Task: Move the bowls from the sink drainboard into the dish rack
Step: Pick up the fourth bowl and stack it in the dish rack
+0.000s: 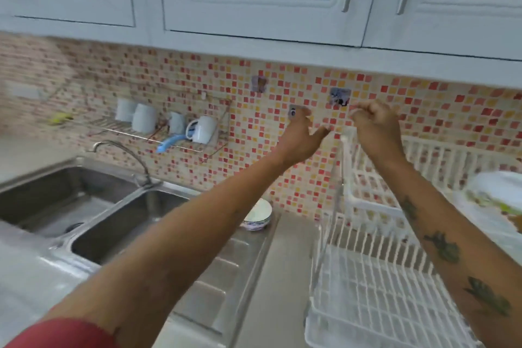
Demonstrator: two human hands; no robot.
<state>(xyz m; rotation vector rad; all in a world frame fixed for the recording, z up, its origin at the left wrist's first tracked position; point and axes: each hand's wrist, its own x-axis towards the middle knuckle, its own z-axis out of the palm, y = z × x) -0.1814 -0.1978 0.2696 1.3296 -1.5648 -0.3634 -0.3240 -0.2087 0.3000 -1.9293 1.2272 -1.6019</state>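
Rack (pixel 367 299), white, 2 tiers, stands right of drainboard (pixel 223 274). 1 bowl (pixel 258 216) sits at drainboard's far end by tiled wall (pixel 197 79). Both hands raised, empty: left hand (pixel 303 134) loose, thumb splayed; right hand (pixel 375 124) fingers curled tight.

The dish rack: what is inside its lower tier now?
The lower tier of the dish rack shows only bare white bars, no dishes. The right forearm covers its right side, so that part is hidden.

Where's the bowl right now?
Head view, centre: the bowl sits at the far end of the drainboard by the tiled wall, between sink and dish rack.
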